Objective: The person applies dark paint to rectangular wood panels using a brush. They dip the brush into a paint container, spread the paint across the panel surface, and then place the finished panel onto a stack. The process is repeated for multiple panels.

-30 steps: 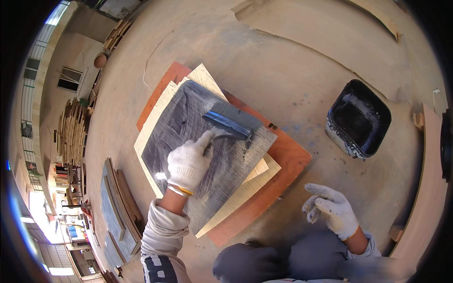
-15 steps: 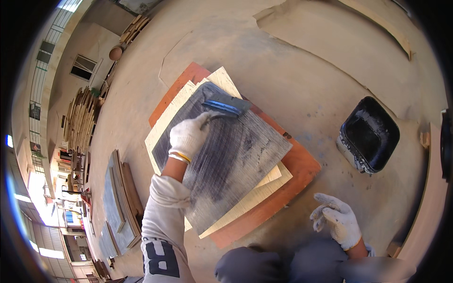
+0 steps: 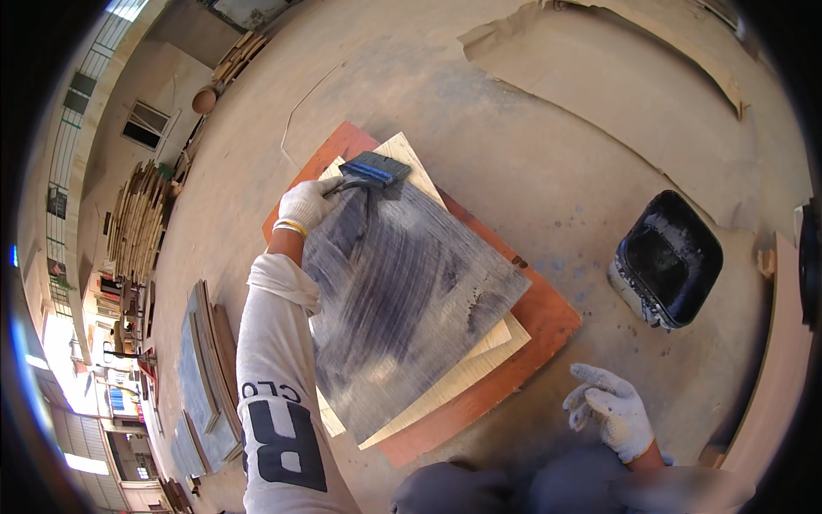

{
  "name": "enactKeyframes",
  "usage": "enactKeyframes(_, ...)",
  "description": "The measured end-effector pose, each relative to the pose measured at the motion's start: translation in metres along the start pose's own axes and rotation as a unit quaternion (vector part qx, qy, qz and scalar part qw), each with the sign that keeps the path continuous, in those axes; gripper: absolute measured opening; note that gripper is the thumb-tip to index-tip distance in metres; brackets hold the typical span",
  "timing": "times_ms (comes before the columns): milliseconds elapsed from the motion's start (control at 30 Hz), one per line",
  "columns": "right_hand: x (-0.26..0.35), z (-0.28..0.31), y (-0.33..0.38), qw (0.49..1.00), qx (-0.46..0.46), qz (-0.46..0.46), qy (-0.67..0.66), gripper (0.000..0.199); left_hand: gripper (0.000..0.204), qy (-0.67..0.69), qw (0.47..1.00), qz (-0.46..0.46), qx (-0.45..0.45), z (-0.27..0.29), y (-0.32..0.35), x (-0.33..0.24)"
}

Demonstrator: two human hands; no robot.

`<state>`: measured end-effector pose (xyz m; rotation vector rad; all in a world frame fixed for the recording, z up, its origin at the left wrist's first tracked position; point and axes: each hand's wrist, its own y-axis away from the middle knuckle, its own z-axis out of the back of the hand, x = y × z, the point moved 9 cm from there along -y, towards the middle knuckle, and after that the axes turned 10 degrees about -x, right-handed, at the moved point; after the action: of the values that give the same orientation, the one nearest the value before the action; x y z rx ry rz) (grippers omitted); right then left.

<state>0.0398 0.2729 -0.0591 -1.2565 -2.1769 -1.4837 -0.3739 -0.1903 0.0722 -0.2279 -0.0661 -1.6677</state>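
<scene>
At sheet's far corner now, left hand (image 3: 306, 204) with brush (image 3: 373, 170), farther than before

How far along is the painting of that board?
Most of the top board is already streaked dark grey. The left hand holds the brush at its far corner, where pale wood shows just beyond. The right hand rests empty, off the boards. Coverage is thin and streaky, so more passes seem likely.

Left arm (image 3: 278, 343) outstretched, fingers (image 3: 321, 195) clenched
</scene>
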Motion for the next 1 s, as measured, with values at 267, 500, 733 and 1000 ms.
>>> enactKeyframes(267, 0.000, -0.001, -0.001, 1.000, 0.008, -0.011, -0.013, 0.055, 0.045, 0.003, 0.999, 0.048, 0.007, -0.005, 0.032, 0.023)
enactKeyframes(500, 0.001, -0.004, -0.002, 1.000, 0.027, -0.005, -0.008, 0.055, 0.045, -0.003, 0.996, 0.084, 0.017, -0.001, 0.084, 0.062)
enactKeyframes(733, 0.000, -0.003, 0.000, 1.000, 0.023, -0.006, -0.009, 0.057, 0.044, -0.016, 0.999, 0.040, 0.008, 0.002, 0.029, 0.015)
enactKeyframes(1000, 0.005, 0.001, 0.001, 1.000, 0.003, 0.004, 0.003, 0.057, 0.043, 0.042, 0.998, 0.020, -0.042, 0.004, 0.005, -0.021)
